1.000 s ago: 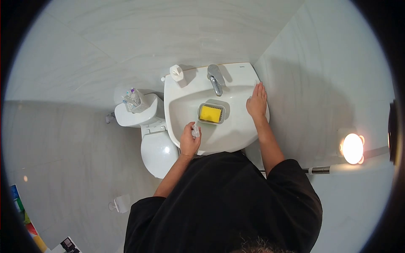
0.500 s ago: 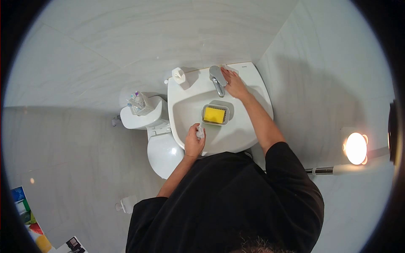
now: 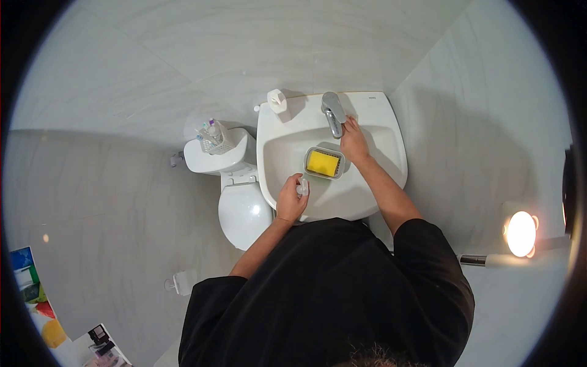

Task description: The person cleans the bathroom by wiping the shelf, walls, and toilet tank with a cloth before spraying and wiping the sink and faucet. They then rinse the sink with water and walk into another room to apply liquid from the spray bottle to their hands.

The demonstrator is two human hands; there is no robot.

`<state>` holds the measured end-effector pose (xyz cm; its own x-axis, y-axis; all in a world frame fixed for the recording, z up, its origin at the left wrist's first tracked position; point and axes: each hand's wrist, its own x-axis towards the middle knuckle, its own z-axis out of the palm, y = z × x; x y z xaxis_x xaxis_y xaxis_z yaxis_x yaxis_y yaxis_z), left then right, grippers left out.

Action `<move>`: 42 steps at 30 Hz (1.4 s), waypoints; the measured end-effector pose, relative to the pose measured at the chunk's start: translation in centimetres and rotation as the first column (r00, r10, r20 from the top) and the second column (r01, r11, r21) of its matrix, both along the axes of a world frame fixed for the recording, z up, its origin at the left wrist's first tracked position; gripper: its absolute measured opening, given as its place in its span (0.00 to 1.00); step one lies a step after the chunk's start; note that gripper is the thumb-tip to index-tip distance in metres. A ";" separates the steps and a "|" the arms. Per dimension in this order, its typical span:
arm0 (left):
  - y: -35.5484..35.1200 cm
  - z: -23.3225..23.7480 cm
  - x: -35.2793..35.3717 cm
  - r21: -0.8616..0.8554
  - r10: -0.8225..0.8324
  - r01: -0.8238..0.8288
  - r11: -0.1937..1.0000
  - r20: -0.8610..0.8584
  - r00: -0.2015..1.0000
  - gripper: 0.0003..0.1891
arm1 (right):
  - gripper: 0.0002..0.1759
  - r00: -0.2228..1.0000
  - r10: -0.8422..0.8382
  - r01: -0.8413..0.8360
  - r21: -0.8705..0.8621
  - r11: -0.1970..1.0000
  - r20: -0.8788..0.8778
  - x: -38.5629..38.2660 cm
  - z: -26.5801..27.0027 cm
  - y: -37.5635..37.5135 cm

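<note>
A small translucent, whitish plastic piece (image 3: 302,188) sits in my left hand (image 3: 290,199), its fingers closed round it over the front left of the basin. My right hand (image 3: 354,140) is beside the chrome faucet (image 3: 333,113), fingers reaching forward with the tips right at the lever's right edge. Between my hands a grey rectangular dish (image 3: 308,172) lies in the white sink (image 3: 391,153). A yellow sponge (image 3: 323,163) rests in that dish, with dark bristle-like edging showing beside it.
A white soap dispenser (image 3: 279,105) stands on the sink's back left ledge. To the left is a white toilet (image 3: 241,211), with a basket (image 3: 217,144) of toothbrushes and tubes on its tank. A bright lamp (image 3: 521,234) glows at the right.
My right hand has drawn back from the ledge behind the faucet to beside the lever. My left hand keeps the plastic piece near the dish. The whole view has shifted slightly.
</note>
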<state>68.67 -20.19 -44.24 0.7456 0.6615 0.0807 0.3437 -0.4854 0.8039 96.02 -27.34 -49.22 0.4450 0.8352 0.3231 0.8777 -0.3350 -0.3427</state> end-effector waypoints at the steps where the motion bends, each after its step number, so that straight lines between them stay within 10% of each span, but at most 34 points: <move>1: 0.0 0.0 0.0 0.007 -0.003 0.003 1.000 0.002 1.000 0.18 | 0.33 0.999 0.019 -0.018 -0.023 1.000 0.031 0.0 -0.4 -0.2; 8: -0.1 0.3 0.0 -0.009 -0.020 0.020 1.000 -0.012 1.000 0.18 | 0.37 0.946 0.264 -0.276 -0.039 0.961 -0.189 -2.4 1.6 1.5; 21: 0.1 -0.2 -0.2 0.009 -0.013 0.013 1.000 -0.002 1.000 0.18 | 0.36 0.978 0.056 -0.099 -0.215 0.972 -0.199 -0.5 3.1 0.0; 23: 0.1 -0.3 -0.2 0.003 -0.014 0.014 1.000 -0.016 1.000 0.18 | 0.35 0.971 0.218 -0.191 -0.230 0.954 0.097 1.8 0.5 -1.0; 34: 0.3 -0.8 -0.8 -0.032 -0.027 0.027 0.999 0.007 1.000 0.23 | 0.40 0.979 0.163 -0.173 -0.077 0.982 -0.124 6.1 4.4 1.0; 37: 0.4 -0.8 -0.6 -0.007 -0.026 0.026 1.000 0.017 1.000 0.20 | 0.36 0.800 0.160 -0.101 0.133 0.986 -0.579 7.9 3.4 3.3; 39: 0.3 -0.8 -0.6 0.020 -0.020 0.020 1.000 0.026 0.999 0.18 | 0.32 0.403 0.232 -0.038 0.237 0.971 -0.885 8.3 2.7 4.7; 42: 0.3 -0.9 -0.5 0.016 -0.015 0.014 1.000 0.031 0.999 0.18 | 0.24 0.413 0.257 -0.102 0.236 0.967 -0.874 8.4 2.4 5.5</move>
<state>68.18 -19.90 -45.16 0.7522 0.6489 0.1144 0.3113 -0.5029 0.8063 104.46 -21.80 -46.84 0.3912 0.9187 -0.0546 0.0866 -0.0958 -0.9916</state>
